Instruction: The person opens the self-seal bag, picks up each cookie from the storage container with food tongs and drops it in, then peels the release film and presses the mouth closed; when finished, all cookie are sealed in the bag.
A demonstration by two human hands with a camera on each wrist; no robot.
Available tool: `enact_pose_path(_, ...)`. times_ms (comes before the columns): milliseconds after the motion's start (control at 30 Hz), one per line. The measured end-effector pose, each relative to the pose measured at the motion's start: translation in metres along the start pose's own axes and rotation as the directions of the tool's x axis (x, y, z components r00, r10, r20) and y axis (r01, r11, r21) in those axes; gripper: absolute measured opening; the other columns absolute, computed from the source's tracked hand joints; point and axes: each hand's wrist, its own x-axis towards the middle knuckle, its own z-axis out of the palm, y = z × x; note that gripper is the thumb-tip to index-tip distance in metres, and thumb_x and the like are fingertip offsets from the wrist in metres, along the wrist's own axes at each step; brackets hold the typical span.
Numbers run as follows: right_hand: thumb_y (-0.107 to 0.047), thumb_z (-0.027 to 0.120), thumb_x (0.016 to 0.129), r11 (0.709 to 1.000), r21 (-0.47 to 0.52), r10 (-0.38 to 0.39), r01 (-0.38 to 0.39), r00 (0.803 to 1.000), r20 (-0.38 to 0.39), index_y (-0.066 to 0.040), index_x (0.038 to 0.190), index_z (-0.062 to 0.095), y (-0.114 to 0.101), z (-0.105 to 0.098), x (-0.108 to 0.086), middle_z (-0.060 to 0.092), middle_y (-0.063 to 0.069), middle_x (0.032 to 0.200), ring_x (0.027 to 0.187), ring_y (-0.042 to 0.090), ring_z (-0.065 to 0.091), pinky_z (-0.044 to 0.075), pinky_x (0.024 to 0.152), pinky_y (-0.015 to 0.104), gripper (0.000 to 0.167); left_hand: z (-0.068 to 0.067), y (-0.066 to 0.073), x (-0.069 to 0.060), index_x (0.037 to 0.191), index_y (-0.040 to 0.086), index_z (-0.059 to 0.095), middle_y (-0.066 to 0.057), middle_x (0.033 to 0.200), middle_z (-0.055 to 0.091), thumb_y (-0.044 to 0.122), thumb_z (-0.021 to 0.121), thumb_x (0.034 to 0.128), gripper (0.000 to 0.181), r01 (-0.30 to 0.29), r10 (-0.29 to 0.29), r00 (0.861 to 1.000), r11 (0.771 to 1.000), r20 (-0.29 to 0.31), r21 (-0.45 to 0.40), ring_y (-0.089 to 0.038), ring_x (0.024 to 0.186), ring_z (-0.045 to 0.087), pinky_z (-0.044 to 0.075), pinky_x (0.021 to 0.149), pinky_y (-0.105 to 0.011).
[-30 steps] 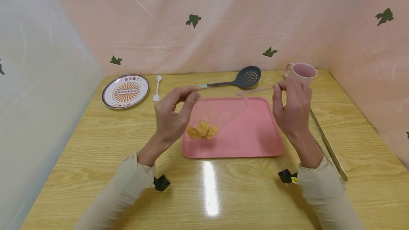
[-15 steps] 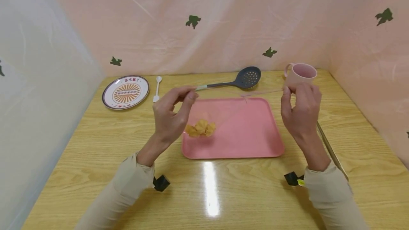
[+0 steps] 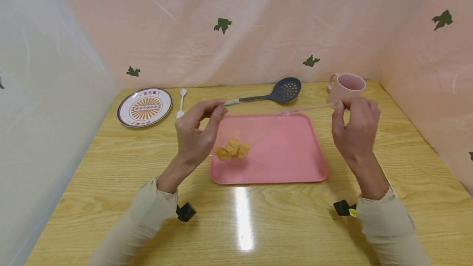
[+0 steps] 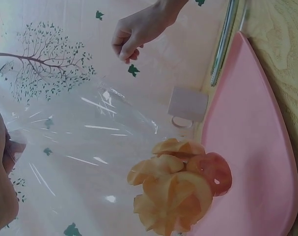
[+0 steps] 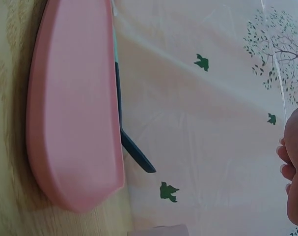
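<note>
My left hand pinches the top of a clear plastic bag between thumb and fingertips, above the left part of the pink tray. Several yellow-orange, petal-shaped pieces sit low in the bag; in the left wrist view a redder piece shows among them. Off to the right, my right hand pinches one end of a thin translucent strip, which reaches left toward the bag. Whether the strip is part of the bag, I cannot tell.
Behind the tray lies a dark slotted skimmer. A pink mug stands behind my right hand. At the back left are a patterned plate and a small white spoon. A metal rod lies right of the tray.
My right hand has moved right and slightly nearer to me, drawing the strip along with it. My left hand and the bag have shifted only a little left.
</note>
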Motion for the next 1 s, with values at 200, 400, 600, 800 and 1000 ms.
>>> enact_pose_path(200,-0.006,0.056,0.098,1.000,-0.012,0.027,-0.026,0.999,0.043,0.015,0.093,0.061,0.003,-0.005,-0.002,0.060,0.032,0.087,0.086,0.052,0.052,0.035,0.080,0.061,0.022,-0.001,0.000,0.001,0.098,-0.012,0.072,-0.021,0.086,0.074,-0.015,0.066,0.0906,0.010,0.001,-0.001,1.000,1.000,-0.002,0.008,-0.029,0.072,0.072,0.058,0.073,-0.022)
enact_pose_path(400,-0.007,0.056,0.099,0.999,-0.027,0.037,-0.035,0.998,0.060,0.015,0.094,0.061,0.007,-0.008,-0.003,0.061,0.033,0.089,0.087,0.052,0.052,0.034,0.078,0.060,0.024,-0.002,0.000,0.002,0.098,-0.012,0.072,-0.021,0.085,0.073,-0.017,0.066,0.0894,0.011,-0.002,0.002,1.000,1.000,-0.007,0.006,-0.028,0.071,0.071,0.058,0.072,-0.023)
enact_pose_path(600,-0.006,0.056,0.099,0.999,-0.032,0.044,-0.042,0.997,0.059,0.016,0.094,0.061,0.010,-0.010,-0.004,0.061,0.034,0.088,0.085,0.051,0.054,0.034,0.079,0.058,0.023,-0.004,-0.001,0.002,0.099,-0.012,0.072,-0.020,0.085,0.073,-0.016,0.067,0.0898,0.011,0.003,-0.003,1.000,1.000,-0.008,0.009,-0.028,0.071,0.071,0.058,0.072,-0.022)
enact_pose_path(800,-0.006,0.055,0.099,0.998,-0.038,0.048,-0.046,0.997,0.053,0.017,0.094,0.060,0.013,-0.010,-0.006,0.060,0.034,0.087,0.083,0.051,0.053,0.034,0.079,0.057,0.024,-0.004,-0.001,0.001,0.099,-0.012,0.072,-0.020,0.085,0.073,-0.017,0.067,0.0893,0.012,0.006,-0.006,1.000,1.000,-0.007,0.005,-0.028,0.071,0.070,0.058,0.073,-0.022)
enact_pose_path(1000,-0.006,0.055,0.099,0.997,-0.052,0.060,-0.057,0.997,0.050,0.017,0.094,0.061,0.016,-0.011,-0.007,0.060,0.035,0.087,0.084,0.052,0.052,0.034,0.079,0.059,0.024,-0.003,-0.001,0.001,0.099,-0.012,0.072,-0.019,0.084,0.073,-0.017,0.066,0.0903,0.012,-0.005,0.005,1.000,1.000,-0.006,0.006,-0.029,0.070,0.071,0.058,0.072,-0.022)
